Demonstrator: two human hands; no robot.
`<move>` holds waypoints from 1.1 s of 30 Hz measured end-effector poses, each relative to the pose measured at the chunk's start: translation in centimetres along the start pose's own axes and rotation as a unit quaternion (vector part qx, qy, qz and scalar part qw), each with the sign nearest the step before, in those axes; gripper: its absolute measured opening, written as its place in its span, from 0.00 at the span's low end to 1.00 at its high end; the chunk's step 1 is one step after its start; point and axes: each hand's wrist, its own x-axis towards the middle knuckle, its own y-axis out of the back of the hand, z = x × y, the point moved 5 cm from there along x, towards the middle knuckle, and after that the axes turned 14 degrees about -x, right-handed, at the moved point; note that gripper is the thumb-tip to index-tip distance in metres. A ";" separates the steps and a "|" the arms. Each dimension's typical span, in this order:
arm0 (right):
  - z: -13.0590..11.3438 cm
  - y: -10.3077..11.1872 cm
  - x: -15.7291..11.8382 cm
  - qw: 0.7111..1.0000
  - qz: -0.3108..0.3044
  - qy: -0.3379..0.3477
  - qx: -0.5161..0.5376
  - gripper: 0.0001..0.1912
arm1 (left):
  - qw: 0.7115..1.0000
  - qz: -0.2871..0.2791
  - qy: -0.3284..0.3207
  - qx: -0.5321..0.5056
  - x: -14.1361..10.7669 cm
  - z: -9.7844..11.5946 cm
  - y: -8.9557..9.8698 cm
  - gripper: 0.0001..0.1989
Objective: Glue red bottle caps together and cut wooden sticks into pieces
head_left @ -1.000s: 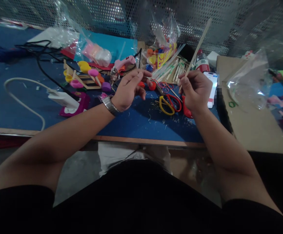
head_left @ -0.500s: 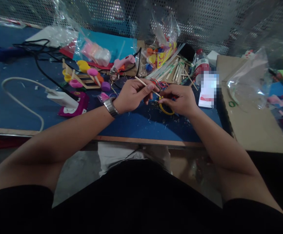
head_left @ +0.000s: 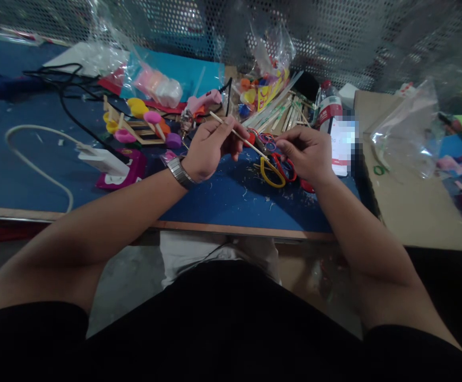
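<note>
My left hand [head_left: 211, 144] is closed on a thin wooden stick [head_left: 242, 138], pinched between thumb and fingers. The stick slants down to the right, its lower end over a pair of scissors [head_left: 273, 181] with a yellow and a red handle loop. The scissors lie on the blue tabletop [head_left: 215, 204] among small pale shavings. To the right of the stick's end, apart from it, my right hand [head_left: 306, 153] has thumb and forefinger pressed together. Anything between those fingertips is too small to make out. A red object [head_left: 306, 185] shows partly below my right wrist.
Left stands a purple power strip [head_left: 137, 164] with a white charger [head_left: 105, 162]. A wooden-stick model with coloured discs [head_left: 151, 132], a pink glue gun [head_left: 204, 102] and loose sticks [head_left: 290, 115] lie behind my hands. A phone [head_left: 340, 146], bottle [head_left: 330, 103] and cardboard [head_left: 414, 207] are right.
My right hand has moved up and right, away from the stick's lower end, uncovering the scissors' handles. My left hand has shifted slightly left with the stick.
</note>
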 end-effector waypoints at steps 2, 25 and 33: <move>0.2 0.2 0.1 1.000 0.004 0.004 -0.008 0.26 | 1.000 -0.001 -0.008 -0.012 0.1 0.0 0.2 0.31; 6.3 3.5 2.0 0.980 0.182 -0.070 0.020 0.24 | 0.997 0.000 -0.002 -0.076 0.4 -0.3 0.2 0.21; 3.1 4.9 1.8 0.982 0.146 -0.037 -0.115 0.20 | 0.996 -0.008 -0.009 -0.086 0.4 -0.4 0.3 0.17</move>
